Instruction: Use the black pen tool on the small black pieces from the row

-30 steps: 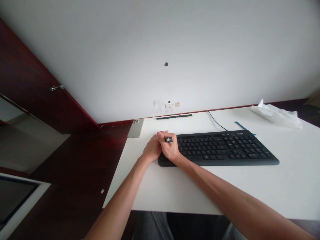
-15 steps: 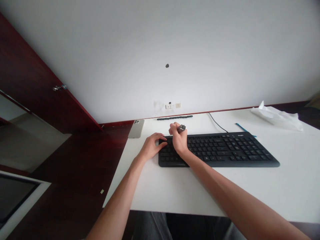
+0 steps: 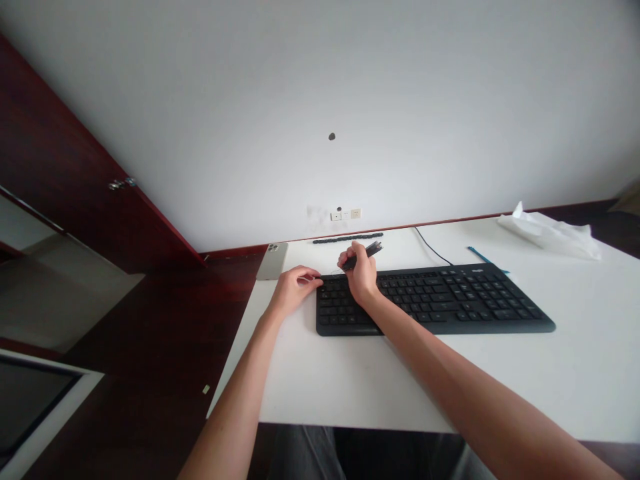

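Observation:
A black keyboard (image 3: 440, 327) lies on the white table. My left hand (image 3: 295, 291) is at its back left corner, with thumb and forefinger drawn together on the edge there. My right hand (image 3: 361, 273) is closed around a dark stick-like tool (image 3: 374, 249), over the left part of the back key rows. The tool's greyish rear end sticks up past the fist. Its lower end is hidden by the hand, so its kind cannot be told.
Behind the keyboard, a row of small black pieces (image 3: 347, 238) lines the table's back edge. A phone (image 3: 273, 261) lies at the left edge. On the right are a thin blue stick (image 3: 480, 254) and a crumpled white plastic bag (image 3: 550, 235). The keyboard's cable (image 3: 433, 247) runs backward.
My left hand has slid left off the keys to the corner, its finger and thumb closer together. In my right hand the tool has tilted, its rear end now pointing farther right.

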`<state>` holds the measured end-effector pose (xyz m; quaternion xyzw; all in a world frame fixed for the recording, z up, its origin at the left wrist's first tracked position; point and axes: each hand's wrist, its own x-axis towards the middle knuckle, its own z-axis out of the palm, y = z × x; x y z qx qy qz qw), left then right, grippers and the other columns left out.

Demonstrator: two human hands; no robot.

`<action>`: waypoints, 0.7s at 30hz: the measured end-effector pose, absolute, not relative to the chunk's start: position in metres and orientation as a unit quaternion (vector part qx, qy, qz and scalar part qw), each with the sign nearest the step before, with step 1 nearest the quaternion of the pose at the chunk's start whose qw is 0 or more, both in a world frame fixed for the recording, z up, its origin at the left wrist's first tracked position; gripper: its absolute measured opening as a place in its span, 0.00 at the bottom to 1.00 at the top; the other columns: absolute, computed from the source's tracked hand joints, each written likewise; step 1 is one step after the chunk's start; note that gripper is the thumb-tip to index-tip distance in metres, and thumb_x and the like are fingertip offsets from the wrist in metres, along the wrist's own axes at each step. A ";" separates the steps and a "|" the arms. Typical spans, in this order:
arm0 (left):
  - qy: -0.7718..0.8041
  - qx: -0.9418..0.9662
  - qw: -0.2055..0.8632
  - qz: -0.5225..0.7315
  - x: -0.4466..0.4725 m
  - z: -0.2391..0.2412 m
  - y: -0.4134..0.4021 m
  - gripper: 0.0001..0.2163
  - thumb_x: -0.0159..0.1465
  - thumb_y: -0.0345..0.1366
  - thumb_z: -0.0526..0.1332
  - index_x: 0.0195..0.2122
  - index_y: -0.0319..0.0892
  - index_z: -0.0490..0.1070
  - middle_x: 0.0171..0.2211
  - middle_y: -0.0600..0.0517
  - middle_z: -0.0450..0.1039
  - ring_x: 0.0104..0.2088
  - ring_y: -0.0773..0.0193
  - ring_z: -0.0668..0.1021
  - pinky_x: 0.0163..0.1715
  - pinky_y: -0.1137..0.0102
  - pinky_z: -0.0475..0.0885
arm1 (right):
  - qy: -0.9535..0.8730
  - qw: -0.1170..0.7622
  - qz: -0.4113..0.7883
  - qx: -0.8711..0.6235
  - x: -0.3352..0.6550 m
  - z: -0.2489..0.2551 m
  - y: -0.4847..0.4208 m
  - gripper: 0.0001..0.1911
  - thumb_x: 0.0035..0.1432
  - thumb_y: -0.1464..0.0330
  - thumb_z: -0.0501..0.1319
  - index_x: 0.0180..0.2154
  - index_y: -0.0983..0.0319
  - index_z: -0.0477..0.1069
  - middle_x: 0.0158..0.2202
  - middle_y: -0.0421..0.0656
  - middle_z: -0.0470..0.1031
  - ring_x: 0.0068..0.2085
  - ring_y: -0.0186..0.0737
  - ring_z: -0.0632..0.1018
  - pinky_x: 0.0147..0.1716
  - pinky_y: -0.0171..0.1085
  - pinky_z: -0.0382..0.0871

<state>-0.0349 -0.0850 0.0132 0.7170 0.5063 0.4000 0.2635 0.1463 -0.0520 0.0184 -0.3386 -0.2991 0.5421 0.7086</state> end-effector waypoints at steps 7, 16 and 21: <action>0.610 0.695 0.124 0.361 -0.045 0.002 -0.064 0.07 0.61 0.42 0.69 0.35 0.44 0.81 0.36 0.50 0.81 0.31 0.62 0.77 0.39 0.66 0.73 | -0.254 0.697 0.593 -0.314 0.152 0.023 -0.049 0.20 0.58 0.52 0.62 0.27 0.57 0.58 0.22 0.34 0.59 0.23 0.34 0.67 0.24 0.36 0.63; 0.621 0.703 0.079 0.337 -0.032 -0.007 0.004 0.09 0.62 0.40 0.67 0.40 0.45 0.83 0.39 0.48 0.82 0.41 0.57 0.80 0.44 0.66 0.71 | -0.240 0.688 0.609 -0.313 0.148 0.023 -0.051 0.18 0.58 0.55 0.64 0.27 0.58 0.62 0.20 0.36 0.62 0.23 0.34 0.66 0.23 0.35 0.62; 0.640 0.680 0.089 0.346 -0.026 -0.006 0.018 0.11 0.61 0.42 0.67 0.41 0.46 0.83 0.39 0.50 0.83 0.42 0.56 0.80 0.46 0.65 0.70 | -0.226 0.684 0.620 -0.312 0.149 0.022 -0.050 0.18 0.58 0.55 0.65 0.26 0.59 0.63 0.20 0.35 0.62 0.23 0.33 0.65 0.23 0.35 0.60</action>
